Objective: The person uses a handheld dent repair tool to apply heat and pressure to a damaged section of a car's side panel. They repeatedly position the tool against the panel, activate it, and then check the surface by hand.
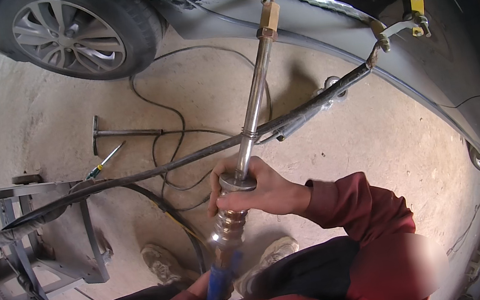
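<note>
Bracing the slide hammer (257, 94) out over the concrete floor (377, 141), and both hands are on it! The right-hand grip (271, 190) is wrapped around the upper end of the metal weight (227, 226); the left-hand grip, (201, 287) partly hidden, is clasped about the blue handle (217, 289), low near the lap. Look at that line: the long axis slants up from handle to brass-coloured head (269, 18), away from the body, leaning slightly right, crossing the black cable (191, 156). The tip points at the bright bare strip (320, 1) along the car's sill; touching or just short, I can't tell. Doing this well, I'd judge, means steadying the handle, pulling straight along the shaft, and keeping fingers clear of the weight's stop.
</note>
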`<act>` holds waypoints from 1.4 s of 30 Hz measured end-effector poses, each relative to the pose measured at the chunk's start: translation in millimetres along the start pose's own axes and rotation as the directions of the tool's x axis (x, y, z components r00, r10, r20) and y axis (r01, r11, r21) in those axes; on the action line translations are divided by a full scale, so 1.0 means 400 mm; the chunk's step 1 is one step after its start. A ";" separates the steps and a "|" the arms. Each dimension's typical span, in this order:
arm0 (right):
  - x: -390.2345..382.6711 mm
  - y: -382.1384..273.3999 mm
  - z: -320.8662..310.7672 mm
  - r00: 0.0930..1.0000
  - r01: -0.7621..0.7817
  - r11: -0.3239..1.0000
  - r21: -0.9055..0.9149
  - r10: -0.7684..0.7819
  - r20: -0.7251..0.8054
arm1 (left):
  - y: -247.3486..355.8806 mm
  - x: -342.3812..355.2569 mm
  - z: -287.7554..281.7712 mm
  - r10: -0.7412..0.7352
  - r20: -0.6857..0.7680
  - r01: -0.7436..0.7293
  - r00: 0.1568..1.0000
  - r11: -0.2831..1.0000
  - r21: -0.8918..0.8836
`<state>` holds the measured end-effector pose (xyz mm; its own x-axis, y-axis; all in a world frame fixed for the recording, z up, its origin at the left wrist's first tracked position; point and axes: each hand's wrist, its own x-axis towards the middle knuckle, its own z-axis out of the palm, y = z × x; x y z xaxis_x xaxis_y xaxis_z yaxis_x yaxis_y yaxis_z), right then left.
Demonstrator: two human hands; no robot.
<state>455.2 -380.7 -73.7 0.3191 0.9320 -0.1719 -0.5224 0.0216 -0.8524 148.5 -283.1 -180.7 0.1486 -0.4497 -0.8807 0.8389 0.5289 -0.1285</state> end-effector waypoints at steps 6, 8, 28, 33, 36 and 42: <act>0.008 -0.022 -0.033 0.997 0.030 0.999 -0.016 -0.031 -0.074 | -0.017 0.020 -0.033 0.005 0.103 0.012 0.995 0.988 -0.155; 0.008 -0.023 -0.027 0.995 0.031 0.999 -0.008 -0.032 -0.090 | -0.019 0.022 -0.038 0.018 0.100 -0.004 0.995 0.991 -0.133; -0.024 -0.005 -0.012 0.998 -0.058 0.998 0.019 0.058 0.016 | 0.024 -0.039 0.083 0.332 0.274 -0.406 0.903 0.869 0.284; -0.031 -0.001 -0.024 0.999 -0.049 0.999 -0.020 0.048 -0.013 | 0.002 -0.040 0.084 0.249 -0.240 -0.323 0.938 0.877 -0.356; -0.035 -0.003 -0.022 0.998 -0.063 0.998 -0.016 0.063 -0.019 | -0.010 -0.014 0.063 0.219 -0.125 -0.248 0.968 0.918 -0.309; -0.027 -0.007 -0.014 0.998 -0.062 0.998 0.023 0.062 0.011 | 0.010 0.011 0.027 -0.042 0.228 0.059 0.973 0.996 -0.071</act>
<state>457.6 -392.8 -72.4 0.2773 0.9356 -0.2185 -0.5594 -0.0277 -0.8284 158.0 -290.8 -180.2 0.2287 -0.6235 -0.7476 0.8071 0.5509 -0.2126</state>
